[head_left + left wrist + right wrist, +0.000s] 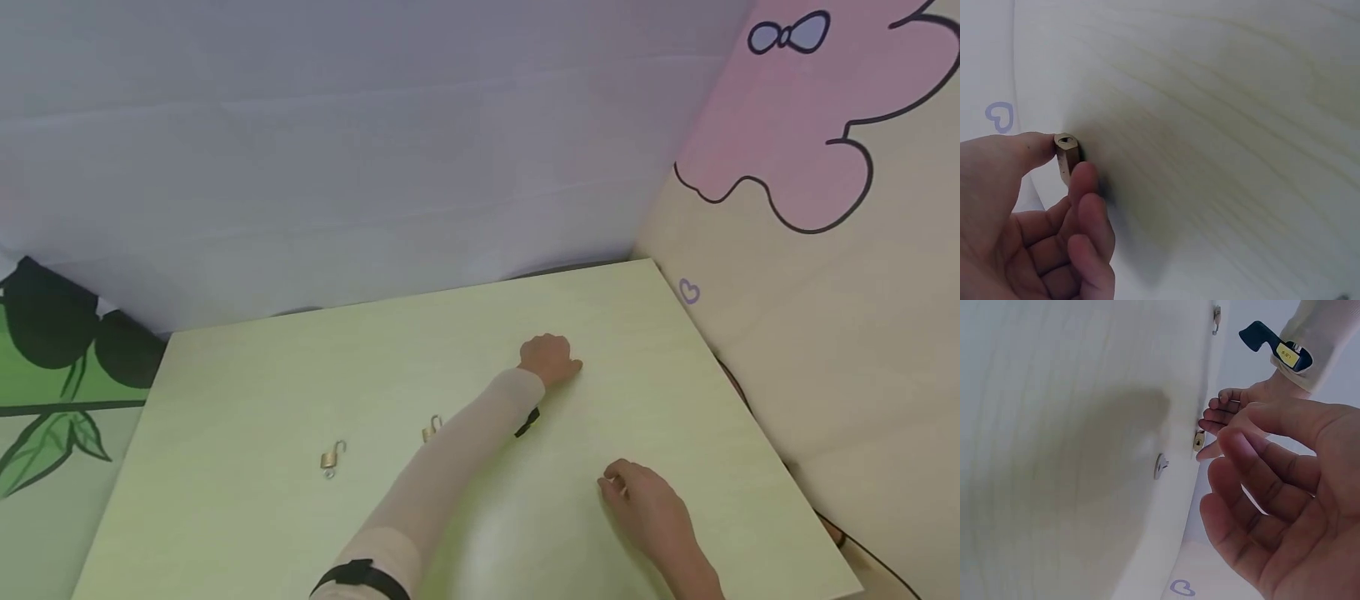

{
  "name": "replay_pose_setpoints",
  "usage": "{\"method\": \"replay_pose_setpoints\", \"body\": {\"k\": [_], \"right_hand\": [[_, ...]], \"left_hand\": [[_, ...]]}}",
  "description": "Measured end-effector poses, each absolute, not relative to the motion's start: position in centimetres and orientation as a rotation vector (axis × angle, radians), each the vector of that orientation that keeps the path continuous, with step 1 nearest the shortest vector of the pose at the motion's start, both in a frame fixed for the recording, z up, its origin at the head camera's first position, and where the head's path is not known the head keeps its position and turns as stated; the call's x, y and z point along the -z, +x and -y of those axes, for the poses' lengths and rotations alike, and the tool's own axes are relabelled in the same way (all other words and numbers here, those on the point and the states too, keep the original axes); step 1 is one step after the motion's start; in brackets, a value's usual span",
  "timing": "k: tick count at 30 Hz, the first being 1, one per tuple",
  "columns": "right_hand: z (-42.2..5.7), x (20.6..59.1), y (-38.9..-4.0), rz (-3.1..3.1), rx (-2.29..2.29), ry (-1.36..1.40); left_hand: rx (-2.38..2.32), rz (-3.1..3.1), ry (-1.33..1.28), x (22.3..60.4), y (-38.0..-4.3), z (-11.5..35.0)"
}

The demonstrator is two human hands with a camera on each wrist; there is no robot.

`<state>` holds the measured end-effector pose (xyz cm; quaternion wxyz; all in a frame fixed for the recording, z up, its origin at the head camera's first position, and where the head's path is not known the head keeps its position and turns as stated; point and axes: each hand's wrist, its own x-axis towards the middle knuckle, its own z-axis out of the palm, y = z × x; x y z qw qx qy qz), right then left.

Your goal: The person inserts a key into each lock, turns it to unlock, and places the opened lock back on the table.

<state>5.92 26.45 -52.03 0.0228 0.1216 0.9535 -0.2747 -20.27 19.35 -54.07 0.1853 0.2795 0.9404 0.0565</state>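
Observation:
At the far side of the table, my left hand [549, 360] holds a small brass padlock [1067, 153] between thumb and fingertips; its keyhole end shows in the left wrist view. The head view hides that padlock behind the hand. My right hand [651, 510] hovers nearer the front right, fingers loosely bent and holding nothing. In the right wrist view, a small round-headed metal piece, perhaps a key [1159, 466], lies on the table, apart from the right fingers. Left of the left arm lies a brass padlock [428, 434] with its shackle raised, partly covered by the sleeve.
Another brass padlock [328, 460] with a raised shackle lies farther left on the pale table [247, 400]. A grey-white cloth wall [337, 167] stands behind the table, and a cream wall [840, 350] with pink drawings runs along its right edge.

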Motion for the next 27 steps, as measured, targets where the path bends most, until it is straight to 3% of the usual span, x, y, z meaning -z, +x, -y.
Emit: {"method": "replay_pose_setpoints", "body": {"k": [9, 27], "right_hand": [[-27.2, 51.9, 6.1, -2.996, 0.832, 0.42], [-28.4, 53.1, 6.2, -2.781, 0.774, 0.619]], "left_hand": [[-0.212, -2.667, 0.821, 53.4, -20.4, -18.5], [-0.136, -2.647, 0.946, 47.6, -16.1, -16.5]]}}
